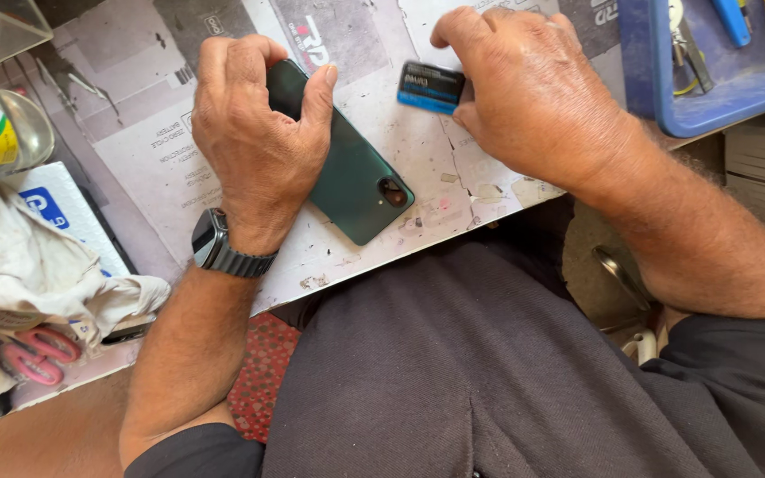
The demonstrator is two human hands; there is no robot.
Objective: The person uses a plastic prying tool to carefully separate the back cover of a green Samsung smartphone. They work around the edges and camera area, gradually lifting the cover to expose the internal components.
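Observation:
A dark green phone (pixel 356 181) lies back up on the worn white work board (pixel 418 235), its camera end toward me. My left hand (pixel 254 137), with a dark watch on the wrist, presses down over the phone's far half, fingers curled around its edges. To the right, my right hand (pixel 533 93) pinches a small black and blue plastic card (pixel 431 87) between thumb and fingers, just above the board and a little beyond the phone.
A blue tray (pixel 666 97) with tools sits at the top right. At the left lie a crumpled white cloth (pixel 37 265), a bottle (pixel 2 133), a white and blue box (pixel 55 208) and red-handled scissors (pixel 33 350). My lap is below the board's edge.

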